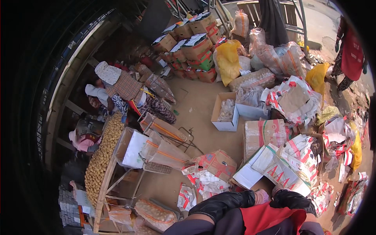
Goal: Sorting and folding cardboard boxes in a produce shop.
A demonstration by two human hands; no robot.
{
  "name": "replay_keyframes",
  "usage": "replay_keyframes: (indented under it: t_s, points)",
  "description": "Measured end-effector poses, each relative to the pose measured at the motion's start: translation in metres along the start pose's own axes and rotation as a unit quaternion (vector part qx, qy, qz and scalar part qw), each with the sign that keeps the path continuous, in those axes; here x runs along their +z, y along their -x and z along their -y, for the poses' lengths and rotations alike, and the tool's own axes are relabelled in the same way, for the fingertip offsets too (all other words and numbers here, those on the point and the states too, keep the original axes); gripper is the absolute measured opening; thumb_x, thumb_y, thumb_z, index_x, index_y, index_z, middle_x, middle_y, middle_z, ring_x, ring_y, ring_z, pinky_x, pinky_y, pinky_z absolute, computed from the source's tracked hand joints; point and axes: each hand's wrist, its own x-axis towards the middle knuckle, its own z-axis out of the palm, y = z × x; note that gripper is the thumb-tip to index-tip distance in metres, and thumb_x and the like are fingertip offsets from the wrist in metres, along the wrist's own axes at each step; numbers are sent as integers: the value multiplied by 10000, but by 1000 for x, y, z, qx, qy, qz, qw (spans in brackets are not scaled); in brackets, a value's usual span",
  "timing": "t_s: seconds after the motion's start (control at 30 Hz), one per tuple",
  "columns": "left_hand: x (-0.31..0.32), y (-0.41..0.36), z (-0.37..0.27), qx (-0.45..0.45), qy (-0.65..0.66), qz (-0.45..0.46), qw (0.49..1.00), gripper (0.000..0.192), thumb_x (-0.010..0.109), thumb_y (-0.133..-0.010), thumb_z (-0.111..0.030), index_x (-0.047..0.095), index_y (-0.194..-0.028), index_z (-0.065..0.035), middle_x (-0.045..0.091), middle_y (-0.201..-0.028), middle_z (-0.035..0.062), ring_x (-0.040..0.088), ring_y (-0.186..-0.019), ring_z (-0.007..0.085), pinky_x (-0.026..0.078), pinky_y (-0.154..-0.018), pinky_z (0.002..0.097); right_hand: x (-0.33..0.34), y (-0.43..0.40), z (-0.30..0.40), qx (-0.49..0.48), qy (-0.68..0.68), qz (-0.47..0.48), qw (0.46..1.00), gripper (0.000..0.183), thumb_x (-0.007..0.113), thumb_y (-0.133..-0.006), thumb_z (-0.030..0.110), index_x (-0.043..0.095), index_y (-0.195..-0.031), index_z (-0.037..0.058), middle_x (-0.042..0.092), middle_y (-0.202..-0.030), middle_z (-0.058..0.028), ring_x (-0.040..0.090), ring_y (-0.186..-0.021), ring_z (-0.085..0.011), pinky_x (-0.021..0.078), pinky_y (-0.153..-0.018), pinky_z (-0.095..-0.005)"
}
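Observation:
My left hand (261,196), in a pinkish glove, reaches out from a dark sleeve just below a white carton. My right hand (276,190) is close beside it, partly hidden behind its own dark sleeve. Both are nearest to the lower edge of this opened white cardboard box (274,169), which bears red printing. Whether the fingers touch or grip it cannot be made out. A flap (249,174) of white cardboard slants down at its left. Crumpled white and red paper (210,180) lies under a brown flattened carton (219,165) to the left.
Potatoes cover a long wooden-framed sorting table (102,191), where several people (126,85) work. Wire bag stands (188,141) hold mesh sacks nearby. Stacked cartons (196,50) and filled sacks (267,58) stand farther off. Another person (352,53) is at the right.

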Motion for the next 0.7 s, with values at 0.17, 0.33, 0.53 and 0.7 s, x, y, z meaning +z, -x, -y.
replay_keyframes:
  t_s: [0.17, 0.33, 0.53, 0.7]
  points:
    - [64, 12, 0, -15, 18, -104, 994, 247, 532, -773, -257, 705, -876, -115, 686, -833, 50, 658, -793, 268, 517, -623, 372, -177, 282, 24, -160, 104, -152, 970, 277, 435, -874, 278, 642, -1038, 192, 623, -1021, -33, 626, -900, -218, 506, -716, -394]
    - [84, 35, 29, -13, 103, -175, 979, 285, 568, -738, -292, 689, -804, -42, 665, -784, 146, 649, -781, 304, 515, -676, 422, -210, 359, 7, -216, 109, -230, 943, 305, 433, -841, 239, 561, -1112, 183, 608, -1011, -41, 631, -802, -226, 505, -596, -386]
    - [123, -24, 104, -147, 131, -103, 975, 260, 543, -786, -232, 687, -875, -34, 661, -910, 172, 641, -882, 303, 505, -767, 402, -230, 387, -29, -131, 116, -297, 939, 315, 426, -853, 220, 543, -1143, 180, 596, -943, -29, 637, -767, -214, 506, -573, -381]
    - [52, 2, 113, -156, 105, -50, 981, 295, 558, -754, -175, 649, -1021, -86, 607, -1124, 116, 574, -1047, 240, 463, -862, 410, -222, 369, -41, -51, 54, -355, 932, 295, 445, -827, 222, 584, -1086, 201, 592, -832, -17, 625, -673, -197, 489, -530, -364]
